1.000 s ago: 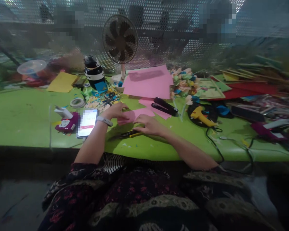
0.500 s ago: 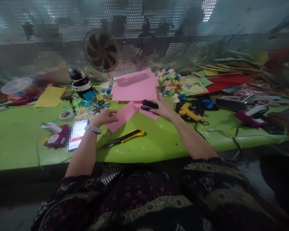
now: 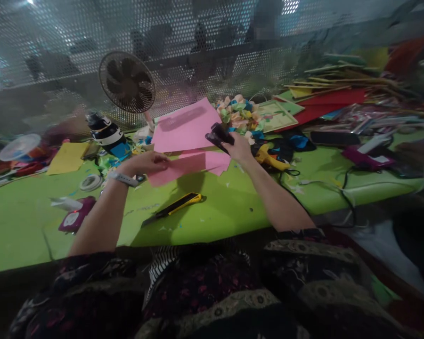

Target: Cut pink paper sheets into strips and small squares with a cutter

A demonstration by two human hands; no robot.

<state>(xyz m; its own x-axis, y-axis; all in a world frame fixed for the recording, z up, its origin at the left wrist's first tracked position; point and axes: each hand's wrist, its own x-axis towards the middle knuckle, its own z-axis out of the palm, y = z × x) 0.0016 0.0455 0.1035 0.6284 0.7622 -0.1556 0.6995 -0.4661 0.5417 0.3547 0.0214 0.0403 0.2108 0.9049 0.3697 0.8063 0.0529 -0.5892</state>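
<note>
The right hand (image 3: 239, 149) grips a long black stapler (image 3: 219, 134) above pink paper strips (image 3: 214, 160); the left hand (image 3: 143, 163) rests curled at their left end, apparently steadying them, its pinch unclear. Nearer, a yellow-and-black cutter (image 3: 175, 207) lies on the green counter (image 3: 228, 202).

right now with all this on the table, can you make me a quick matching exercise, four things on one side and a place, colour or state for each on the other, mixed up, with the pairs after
Things:
1. stapler
2. cutter
3. bottle
4. fan

Descriptions:
A. black with a white band
B. gripped in the right hand
C. round and caged, at the back
D. lying on the green table, close to the person's body

Right pairs: 1-B, 2-D, 3-A, 4-C
</note>
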